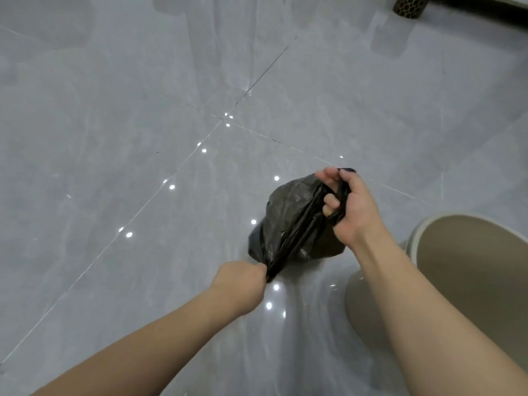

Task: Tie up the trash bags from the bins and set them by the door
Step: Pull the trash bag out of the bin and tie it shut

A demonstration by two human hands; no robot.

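Note:
A small black trash bag (288, 218) hangs just above the glossy grey tile floor, its plastic stretched between my two hands. My left hand (240, 277) is closed around one gathered end of the bag at its lower left. My right hand (347, 207) grips the other gathered end at the upper right, fingers curled through the plastic. The bag's body bulges between them, and its contents are hidden.
A beige round bin (428, 241) stands at the right, partly behind my right forearm, its inside showing no liner. A dark perforated furniture leg (410, 5) is at the top right. Grey tiles (114, 124) stretch away to the left and ahead.

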